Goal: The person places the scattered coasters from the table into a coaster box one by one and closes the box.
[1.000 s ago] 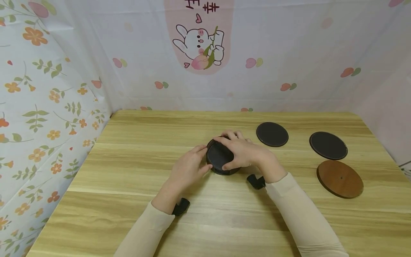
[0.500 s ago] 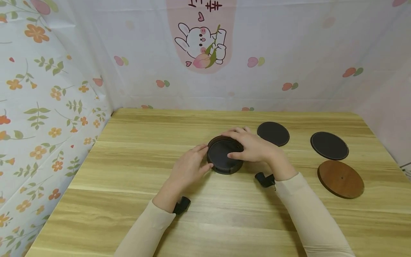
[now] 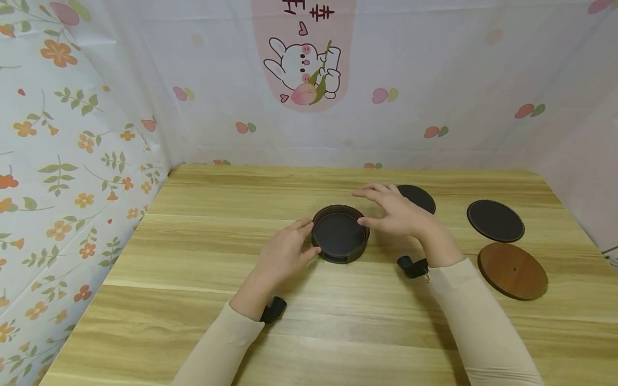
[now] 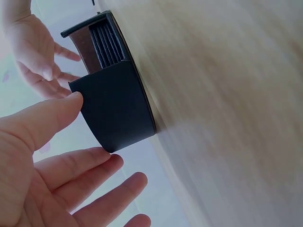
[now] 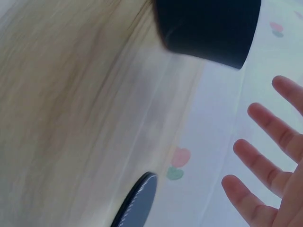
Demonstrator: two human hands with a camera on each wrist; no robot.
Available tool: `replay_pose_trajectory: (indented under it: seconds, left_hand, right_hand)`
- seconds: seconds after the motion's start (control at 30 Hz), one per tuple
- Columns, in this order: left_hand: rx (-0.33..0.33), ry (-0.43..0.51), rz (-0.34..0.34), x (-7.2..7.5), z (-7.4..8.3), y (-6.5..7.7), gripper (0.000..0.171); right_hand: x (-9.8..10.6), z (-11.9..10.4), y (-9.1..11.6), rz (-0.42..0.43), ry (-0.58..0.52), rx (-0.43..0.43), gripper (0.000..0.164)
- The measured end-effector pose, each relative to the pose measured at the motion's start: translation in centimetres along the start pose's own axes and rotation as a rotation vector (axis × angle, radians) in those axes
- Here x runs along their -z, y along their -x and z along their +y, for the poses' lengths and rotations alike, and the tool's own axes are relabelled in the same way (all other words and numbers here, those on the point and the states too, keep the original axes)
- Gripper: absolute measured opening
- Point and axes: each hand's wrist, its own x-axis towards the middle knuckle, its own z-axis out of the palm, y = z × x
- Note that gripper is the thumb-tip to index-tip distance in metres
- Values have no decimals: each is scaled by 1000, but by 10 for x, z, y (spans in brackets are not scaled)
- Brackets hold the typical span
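A round black coaster holder (image 3: 333, 258) stands on the wooden table. Black coasters (image 4: 108, 45) are stacked inside, seen through the gap in its side in the left wrist view. My left hand (image 3: 285, 252) touches the holder's left side, thumb tip at the rim (image 4: 75, 87) and the other fingers spread and fairly straight. On the other side, my right hand (image 3: 398, 212) hovers with loosely spread fingers, holding nothing; its thumb overlaps the holder's right rim in the head view. Beyond the right hand lies a flat black coaster (image 3: 421, 198), partly covered by that hand.
Farther right lies another black coaster (image 3: 495, 221). Near it rests a thick brown wooden disc (image 3: 513, 271) with a small dark dot at its middle. White printed curtains (image 3: 212, 107) hang behind and to the left of the table. Black wrist-camera mounts (image 3: 412, 267) stick out below both wrists.
My right hand has come off the holder and moved right, now overlapping the nearer loose coaster. The holder's inside shows fully. My left hand stays at the holder's left side.
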Motion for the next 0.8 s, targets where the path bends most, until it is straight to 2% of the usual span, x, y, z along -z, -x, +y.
replay_pose_trajectory:
  seconds: [0.33, 0.8]
  left_hand:
    - [11, 8, -6, 1, 1, 0, 58]
    - [24, 15, 1, 1, 2, 1, 57]
  right_hand:
    - [0, 29, -2, 61, -13, -2, 52]
    - [10, 72, -6, 72, -3, -65, 55]
